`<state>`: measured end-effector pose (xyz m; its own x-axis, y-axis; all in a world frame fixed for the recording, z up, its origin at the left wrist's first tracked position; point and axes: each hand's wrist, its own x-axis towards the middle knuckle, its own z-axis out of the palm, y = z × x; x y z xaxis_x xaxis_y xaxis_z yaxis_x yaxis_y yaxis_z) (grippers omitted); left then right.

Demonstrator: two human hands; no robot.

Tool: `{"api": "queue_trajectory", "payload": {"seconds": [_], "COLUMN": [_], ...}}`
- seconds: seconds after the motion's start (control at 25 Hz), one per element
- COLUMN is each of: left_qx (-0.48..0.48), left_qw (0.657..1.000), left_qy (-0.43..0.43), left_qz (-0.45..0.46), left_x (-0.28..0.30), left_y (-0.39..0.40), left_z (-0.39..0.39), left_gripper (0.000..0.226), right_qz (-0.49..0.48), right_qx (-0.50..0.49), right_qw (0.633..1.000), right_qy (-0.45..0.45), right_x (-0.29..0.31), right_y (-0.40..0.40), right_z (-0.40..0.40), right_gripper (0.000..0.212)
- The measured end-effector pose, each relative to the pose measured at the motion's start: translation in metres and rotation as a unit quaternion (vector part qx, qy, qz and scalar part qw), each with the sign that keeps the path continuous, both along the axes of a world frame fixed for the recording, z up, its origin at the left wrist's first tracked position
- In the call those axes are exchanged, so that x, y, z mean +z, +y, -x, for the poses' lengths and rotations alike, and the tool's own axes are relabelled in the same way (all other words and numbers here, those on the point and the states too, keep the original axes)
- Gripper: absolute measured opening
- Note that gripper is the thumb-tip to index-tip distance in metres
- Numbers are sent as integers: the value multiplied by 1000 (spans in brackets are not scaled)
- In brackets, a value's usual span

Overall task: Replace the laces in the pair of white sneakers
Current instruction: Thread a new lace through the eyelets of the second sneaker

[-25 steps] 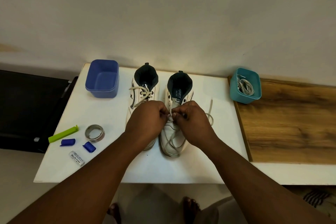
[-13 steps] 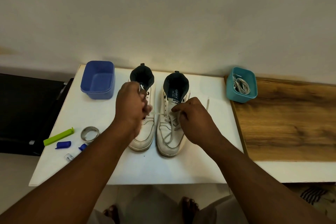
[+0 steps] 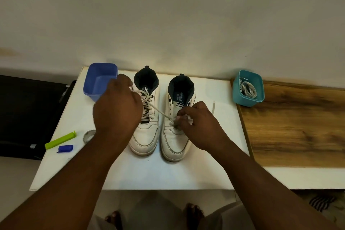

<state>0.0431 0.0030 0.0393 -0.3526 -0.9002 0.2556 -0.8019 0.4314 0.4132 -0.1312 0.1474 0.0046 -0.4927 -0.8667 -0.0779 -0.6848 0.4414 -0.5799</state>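
Pair of white high-top sneakers (image 3: pixel 160 117) mid-table on white table (image 3: pixel 130 173), left hand (image 3: pixel 116 110) gripping cream lace (image 3: pixel 158 111) drawn taut, right hand (image 3: pixel 197 123) pinching it at right shoe's eyelets, blue plastic tub (image 3: pixel 99 81) at far left corner, teal tub of laces (image 3: pixel 248 87) past right edge, green clip (image 3: pixel 60 140) and blue cap (image 3: pixel 65 148) near left edge.

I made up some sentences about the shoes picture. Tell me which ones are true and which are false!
1. The blue plastic tub holds laces. False: it looks empty; the teal plastic tub holds the laces.
2. The left hand pulls a white lace out to the side. True.
3. Both white sneakers are fully laced. False: the right white sneaker has bare upper eyelets.
4. The right hand pinches at the right white sneaker's eyelets. True.
5. A green plastic clip lies on the white table. True.
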Motion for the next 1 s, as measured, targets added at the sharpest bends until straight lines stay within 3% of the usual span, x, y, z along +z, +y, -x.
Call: {"api": "queue_trajectory", "payload": {"seconds": [0.08,0.24,0.48,0.6,0.8,0.92,1.0], "left_qx": [-65,-173,-143,-147,-162,-171,-183], "left_qw": [994,977,970,970,973,975,974], "left_qy": [-87,-121,-194,-195,-160,-138,-125], "left_qz": [18,24,38,12,-40,-36,-41], "left_x": [-9,-29,-30,-23,-23,-21,-20], "left_y": [8,34,28,31,34,36,39], "left_z": [7,34,30,28,28,26,28], "left_gripper": [45,28,28,33,32,34,33], "right_qz": [-27,-29,-43,-42,-39,-87,-132], "right_qx": [11,17,25,20,-8,-83,-118], "right_qw": [1000,999,995,997,993,985,984], "right_qy": [4,37,83,67,108,127,28], "right_x": [2,1,7,11,10,5,-2], "right_y": [0,0,4,6,7,5,3], "right_z": [-1,-2,-1,1,-1,4,9], "right_gripper": [29,28,23,22,56,49,35]}}
